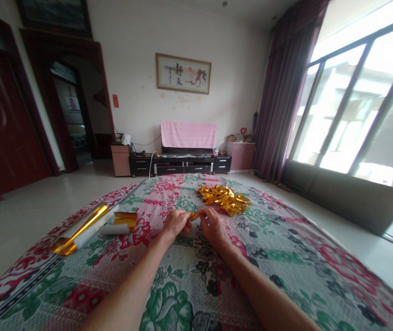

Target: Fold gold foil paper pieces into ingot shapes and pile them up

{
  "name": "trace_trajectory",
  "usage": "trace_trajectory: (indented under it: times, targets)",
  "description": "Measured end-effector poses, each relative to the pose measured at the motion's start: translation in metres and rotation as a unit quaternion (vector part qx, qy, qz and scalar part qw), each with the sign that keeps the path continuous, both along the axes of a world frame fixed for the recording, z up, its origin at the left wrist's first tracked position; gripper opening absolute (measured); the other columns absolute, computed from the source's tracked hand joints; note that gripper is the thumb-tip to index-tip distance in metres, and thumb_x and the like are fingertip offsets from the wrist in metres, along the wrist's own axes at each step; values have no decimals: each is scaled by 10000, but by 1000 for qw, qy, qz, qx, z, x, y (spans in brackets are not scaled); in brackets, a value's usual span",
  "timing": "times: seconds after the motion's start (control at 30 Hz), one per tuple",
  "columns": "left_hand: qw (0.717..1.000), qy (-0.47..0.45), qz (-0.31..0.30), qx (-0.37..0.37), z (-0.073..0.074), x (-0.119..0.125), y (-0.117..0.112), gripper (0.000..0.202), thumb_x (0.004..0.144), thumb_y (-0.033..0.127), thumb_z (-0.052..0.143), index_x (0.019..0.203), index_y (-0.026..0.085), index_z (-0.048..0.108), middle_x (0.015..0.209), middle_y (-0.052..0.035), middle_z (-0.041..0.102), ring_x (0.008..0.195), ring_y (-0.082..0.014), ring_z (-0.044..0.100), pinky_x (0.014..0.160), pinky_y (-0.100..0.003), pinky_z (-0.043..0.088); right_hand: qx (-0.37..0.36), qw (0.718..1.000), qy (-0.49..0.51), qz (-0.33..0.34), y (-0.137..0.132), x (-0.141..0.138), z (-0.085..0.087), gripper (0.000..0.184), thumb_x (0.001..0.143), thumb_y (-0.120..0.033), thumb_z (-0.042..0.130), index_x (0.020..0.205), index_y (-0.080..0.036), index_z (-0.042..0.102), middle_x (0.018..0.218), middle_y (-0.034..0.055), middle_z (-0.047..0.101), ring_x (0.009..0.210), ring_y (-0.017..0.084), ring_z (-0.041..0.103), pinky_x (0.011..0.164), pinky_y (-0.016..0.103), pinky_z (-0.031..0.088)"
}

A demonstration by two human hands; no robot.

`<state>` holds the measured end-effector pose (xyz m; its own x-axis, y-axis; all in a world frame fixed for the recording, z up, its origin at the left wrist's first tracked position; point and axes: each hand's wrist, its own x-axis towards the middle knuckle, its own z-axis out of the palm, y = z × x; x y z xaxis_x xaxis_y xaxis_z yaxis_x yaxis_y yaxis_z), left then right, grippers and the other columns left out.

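Observation:
My left hand [176, 223] and my right hand [214, 225] meet over a floral cloth [196, 276], both pinched on a small piece of gold foil paper [195, 214] held between them. Just beyond the hands lies a heap of folded gold foil pieces [226, 198]. To the left, flat sheets and rolled gold foil paper [89, 227] lie on the cloth, with white backing showing.
The cloth covers a surface in a living room. A dark TV cabinet [182, 164] with a pink cover stands at the far wall. Sliding glass doors [362, 105] and purple curtains are on the right, a dark wooden doorway [68, 101] on the left.

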<state>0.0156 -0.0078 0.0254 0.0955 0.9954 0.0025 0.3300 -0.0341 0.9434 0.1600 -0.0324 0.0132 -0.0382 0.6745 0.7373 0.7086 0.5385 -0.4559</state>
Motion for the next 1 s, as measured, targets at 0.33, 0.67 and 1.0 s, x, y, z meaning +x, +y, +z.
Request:
trace_trajectory:
  times: [0.33, 0.67, 1.0]
  targets:
    - [986, 73, 39, 144, -3, -11, 3, 363, 804, 375, 436, 1056, 193, 624, 622, 13, 654, 395, -73, 522, 457, -178, 411, -16, 998, 49, -43, 4, 2, -2, 195, 731, -125, 431, 795, -164, 611, 788, 54, 641, 755, 168, 583, 725, 263, 437]
    - [954, 159, -3, 252, -20, -5, 7, 225, 792, 260, 478, 913, 227, 665, 854, -10, 696, 736, -132, 633, 631, -193, 466, -39, 997, 41, -52, 2, 5, -3, 222, 759, -115, 410, 802, -184, 617, 804, 35, 634, 781, 147, 572, 724, 228, 420]
    - [950, 199, 0, 242, -15, 4, 12, 210, 786, 257, 482, 865, 215, 672, 816, -15, 699, 808, -152, 627, 667, -205, 449, -43, 991, 80, -98, 9, 10, -9, 379, 733, -58, 367, 1014, -167, 596, 929, 73, 621, 854, 163, 570, 785, 251, 422]
